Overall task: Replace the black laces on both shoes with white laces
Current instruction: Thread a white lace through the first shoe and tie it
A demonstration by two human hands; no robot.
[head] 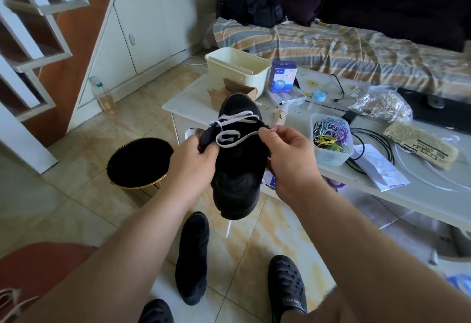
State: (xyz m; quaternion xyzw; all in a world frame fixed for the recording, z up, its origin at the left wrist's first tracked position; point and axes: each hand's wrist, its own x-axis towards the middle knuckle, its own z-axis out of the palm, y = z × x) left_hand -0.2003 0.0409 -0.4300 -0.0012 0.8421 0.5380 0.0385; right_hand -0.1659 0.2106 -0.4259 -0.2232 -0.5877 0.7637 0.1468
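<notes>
We're gripping the black shoe (238, 162) with the left hand (190, 162), right hand (288, 157) pinching the white lace (230, 141) just above; we should be pulling evenly, keeping it flat.

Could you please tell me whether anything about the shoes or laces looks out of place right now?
The white lace on the held shoe sits loose and uneven, looping slackly rather than lying flat. The second shoe lies on the floor tiles, with no white lace visible on it.
</notes>
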